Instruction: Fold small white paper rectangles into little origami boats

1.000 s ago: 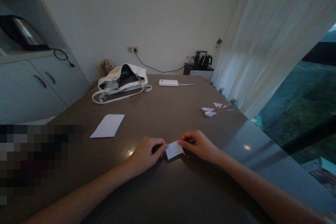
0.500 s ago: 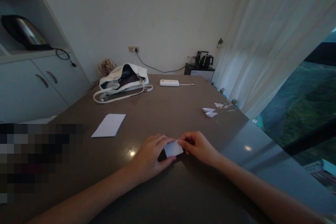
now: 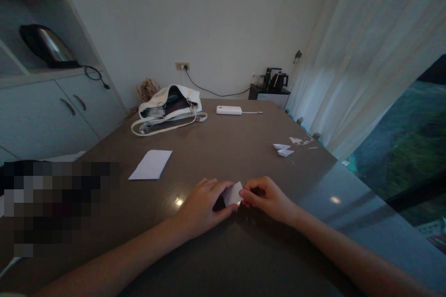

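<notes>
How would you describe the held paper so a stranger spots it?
On the dark table, find the left hand and right hand meeting. Between them is a small white paper. Unlike the larger flat sheet lying alone, it is gripped.

Domestic premises: a dining area in a home or apartment. Evidence: 1 dark dining table (image 3: 226,148) bearing a white handbag (image 3: 170,102) and a power bank (image 3: 229,110); an electric kettle (image 3: 49,46) shelved above 2 cabinet doors (image 3: 42,120); a wall socket (image 3: 182,66); a sheer curtain (image 3: 365,55) beside a large window (image 3: 411,148).
</notes>
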### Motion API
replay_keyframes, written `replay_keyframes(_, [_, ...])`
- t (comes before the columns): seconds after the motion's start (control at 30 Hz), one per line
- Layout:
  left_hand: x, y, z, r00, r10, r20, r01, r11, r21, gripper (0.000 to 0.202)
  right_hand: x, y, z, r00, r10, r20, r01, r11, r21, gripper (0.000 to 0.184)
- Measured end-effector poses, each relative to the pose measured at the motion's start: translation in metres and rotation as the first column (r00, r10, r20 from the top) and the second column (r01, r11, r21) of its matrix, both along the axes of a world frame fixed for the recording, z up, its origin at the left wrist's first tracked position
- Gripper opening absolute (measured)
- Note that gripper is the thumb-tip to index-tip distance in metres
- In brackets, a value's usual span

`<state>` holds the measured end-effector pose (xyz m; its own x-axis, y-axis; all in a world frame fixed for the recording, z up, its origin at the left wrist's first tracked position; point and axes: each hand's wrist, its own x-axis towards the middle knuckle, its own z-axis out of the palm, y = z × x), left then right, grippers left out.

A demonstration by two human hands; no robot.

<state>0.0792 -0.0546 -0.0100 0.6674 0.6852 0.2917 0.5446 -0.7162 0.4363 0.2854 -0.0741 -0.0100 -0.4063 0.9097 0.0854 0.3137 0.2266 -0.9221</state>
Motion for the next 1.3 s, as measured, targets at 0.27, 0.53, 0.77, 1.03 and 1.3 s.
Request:
replay_keyframes(0.27, [0.000,-0.003,0.004,0.989,-0.050,0.139,0.085,0.963,-0.256,0.033,-0.001,0.000,0.003,0.998,0.001,-0.070,0.001,0.999,0.037,0.028])
replay_keyframes(0.53, [0.001,-0.004,0.012,0.976,-0.082,0.201,0.157,0.905,-0.395,0.031,0.002,0.001,0.004,0.998,-0.021,-0.059,0.026,0.996,0.085,0.028])
replay_keyframes(0.77, [0.001,-0.003,0.008,0.944,-0.092,0.317,0.239,0.854,-0.463,0.033,0.006,0.004,0.002,0.999,-0.046,-0.013,0.047,0.996,0.079,0.028])
replay_keyframes(1.03, [-0.003,-0.001,-0.002,0.973,0.008,0.231,0.072,0.938,-0.340,0.046,0.003,0.001,0.002,0.988,-0.054,-0.146,0.054,0.999,-0.001,0.032])
replay_keyframes(1.3, [0.002,0.002,0.000,0.954,-0.060,0.294,0.167,0.920,-0.355,0.027,-0.001,0.002,-0.004,0.980,-0.022,-0.196,0.000,0.994,-0.111,0.031])
